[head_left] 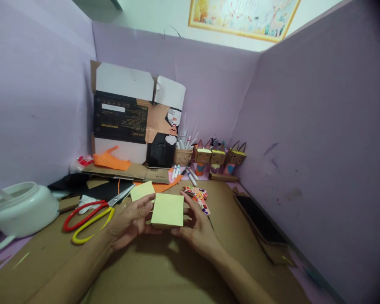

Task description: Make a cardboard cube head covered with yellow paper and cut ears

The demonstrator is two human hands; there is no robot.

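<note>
Between my two hands is a small cardboard box whose upper face is covered in pale yellow paper; a brown edge shows along its near side. My left hand grips its left side, thumb by the top edge and fingers curled beneath. From the right, my right hand holds the opposite side with thumb and fingers. Just behind the box lies a pale yellow paper sheet. Scissors with one red and one yellow handle loop rest open beside my left hand.
A white pot stands at the left. Flattened printed cardboard leans on the back wall. Near it are a basket of white pens, marker pens, box-headed figures with ears and patterned paper. A dark phone-like slab lies right.
</note>
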